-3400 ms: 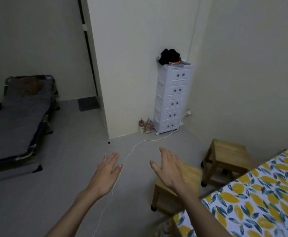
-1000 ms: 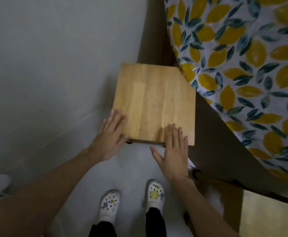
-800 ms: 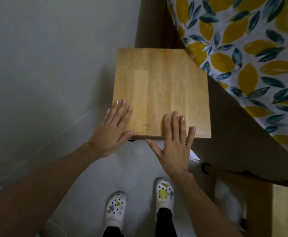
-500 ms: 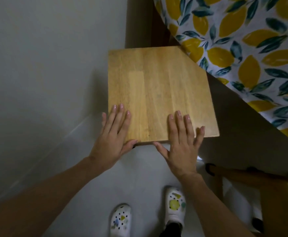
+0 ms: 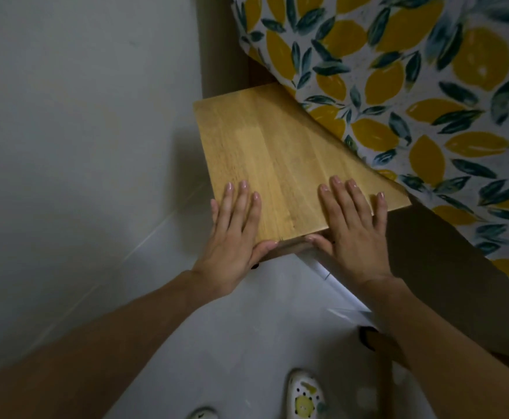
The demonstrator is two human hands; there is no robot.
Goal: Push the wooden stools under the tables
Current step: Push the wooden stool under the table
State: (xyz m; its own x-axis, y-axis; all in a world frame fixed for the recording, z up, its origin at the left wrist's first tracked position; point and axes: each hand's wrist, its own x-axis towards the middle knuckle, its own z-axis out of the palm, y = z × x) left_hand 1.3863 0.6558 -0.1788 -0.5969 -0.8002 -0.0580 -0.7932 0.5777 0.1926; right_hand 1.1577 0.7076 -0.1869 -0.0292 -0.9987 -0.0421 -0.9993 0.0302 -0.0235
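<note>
Far left: pale wall (image 5: 65, 101), meeting grey floor (image 5: 232, 328) along a slanting seam.

Left hand (image 5: 235, 228): flat on stool (image 5: 277, 158) seat, near-left corner. Fingers straight and together, tips pointing far; thumb hooked over near edge. Nothing gripped, palm just pressing down on wood.

Stool: centre of view, square light-wood seat seen from above, grain running near to far. Far-right corner already hidden beneath tablecloth (image 5: 413, 95); near and left part of seat out in open. Legs mostly hidden under seat.

Right hand (image 5: 353, 225): flat on seat too, near-right corner, fingers straight and slightly spread, little finger close to seat's right edge, thumb curled at near edge, close to left thumb. Also holding nothing, only pressing.

Right: table under white cloth w/ yellow lemons and dark green leaves, edge overhanging stool; dark shadow beneath.

Near right: dark wooden piece (image 5: 380, 343), blurred, can't tell what. Bottom: white clogs (image 5: 304, 397) w/ charms, on floor.
</note>
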